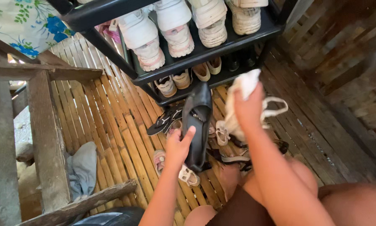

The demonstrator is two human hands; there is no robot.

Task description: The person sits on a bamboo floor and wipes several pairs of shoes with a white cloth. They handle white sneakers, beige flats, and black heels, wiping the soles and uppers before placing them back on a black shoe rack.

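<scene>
My left hand [179, 146] grips a black leather shoe [197, 119] by its heel end, toe pointing up toward the rack. My right hand [248, 106] is closed on a crumpled white cloth [243, 86] with a loop strap hanging at its right side, held just right of the shoe's toe. Both are raised above a pile of sandals on the bamboo slat floor [112, 125]. My bare knees show at the bottom right.
A black shoe rack [204, 54] stands ahead, with white sneakers [175, 29] on the upper shelf and small shoes below. Black flip-flops [165, 121], a pink-white sandal [188, 175] and strappy sandals lie underneath. A wooden frame [46, 138] and grey cloth [83, 167] are at left.
</scene>
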